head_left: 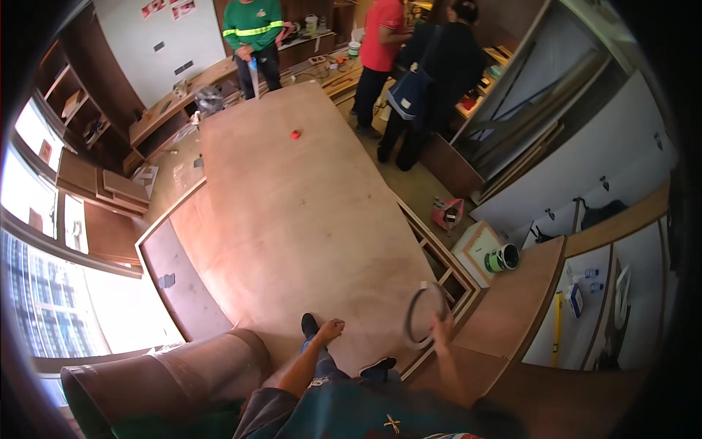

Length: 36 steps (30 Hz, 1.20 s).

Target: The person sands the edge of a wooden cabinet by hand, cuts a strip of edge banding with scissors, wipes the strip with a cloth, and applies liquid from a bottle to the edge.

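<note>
A large sheet of brown plywood (307, 197) lies flat in front of me, with my shoes at its near end. My right hand (441, 329) grips the edge of a thin grey ring-shaped coil (414, 314), held upright above the sheet's near right corner. Just over the near edge, my left hand (331, 329) is closed with its fingers curled; what they hold, if anything, is too small to make out. On the far part of the sheet sits a small red object (295, 134), apart from both hands.
A roll of brown sheet material (168, 380) lies at my near left. Along the right side are a wooden frame (431, 256), a white box (475, 252) and a bucket (502, 258). A person in green (252, 29) and two others stand beyond the sheet.
</note>
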Tool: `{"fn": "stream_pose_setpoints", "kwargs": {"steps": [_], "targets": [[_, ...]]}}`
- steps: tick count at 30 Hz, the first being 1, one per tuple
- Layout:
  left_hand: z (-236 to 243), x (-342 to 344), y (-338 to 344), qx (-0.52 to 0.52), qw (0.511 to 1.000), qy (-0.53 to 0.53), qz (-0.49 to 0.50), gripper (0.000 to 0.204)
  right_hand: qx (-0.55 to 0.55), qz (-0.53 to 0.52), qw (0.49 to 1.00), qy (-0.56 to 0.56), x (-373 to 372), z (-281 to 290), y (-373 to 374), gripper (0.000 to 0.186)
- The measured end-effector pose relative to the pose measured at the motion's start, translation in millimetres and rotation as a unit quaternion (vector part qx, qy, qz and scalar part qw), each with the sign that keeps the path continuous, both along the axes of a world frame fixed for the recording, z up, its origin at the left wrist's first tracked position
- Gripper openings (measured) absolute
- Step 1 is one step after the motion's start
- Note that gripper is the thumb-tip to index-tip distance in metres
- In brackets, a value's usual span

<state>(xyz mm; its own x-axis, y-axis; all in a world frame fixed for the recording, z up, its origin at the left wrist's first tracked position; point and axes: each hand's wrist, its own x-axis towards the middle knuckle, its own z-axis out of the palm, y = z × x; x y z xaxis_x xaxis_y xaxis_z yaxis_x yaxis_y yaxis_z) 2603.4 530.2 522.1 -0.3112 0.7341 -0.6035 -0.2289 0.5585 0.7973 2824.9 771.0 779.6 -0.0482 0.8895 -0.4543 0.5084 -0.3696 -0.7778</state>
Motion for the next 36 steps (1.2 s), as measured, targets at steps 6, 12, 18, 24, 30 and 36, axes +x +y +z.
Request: {"fn": "stream_pose_setpoints", "kwargs": {"steps": [6, 12, 18, 24, 30, 36], "targets": [[6, -143, -94, -0.052, 0.993, 0.036, 0.101, 0.033, -0.059, 0.207, 0.962, 0.166, -170, 7, -82, 0.021], [55, -242, -153, -0.054, 0.972, 0.055, 0.221, 0.034, -0.004, 0.325, 0.923, 0.205, -289, 38, -90, 0.021], [63, -258, -209, -0.036, 0.939, 0.045, 0.339, 0.032, 0.104, 0.374, 0.916, 0.103, -367, 32, -97, 0.028], [34, -251, -259, -0.047, 0.963, 0.045, 0.26, 0.04, 0.016, 0.345, 0.934, 0.089, -376, -7, -124, 0.025], [88, -303, -299, 0.006, 0.928, 0.063, 0.367, 0.032, -0.065, 0.367, 0.926, 0.069, -407, -34, -169, 0.021], [101, -411, -348, 0.032, 0.838, 0.003, 0.545, 0.045, -0.085, 0.461, 0.883, 0.024, -510, -84, -212, 0.023]]}}
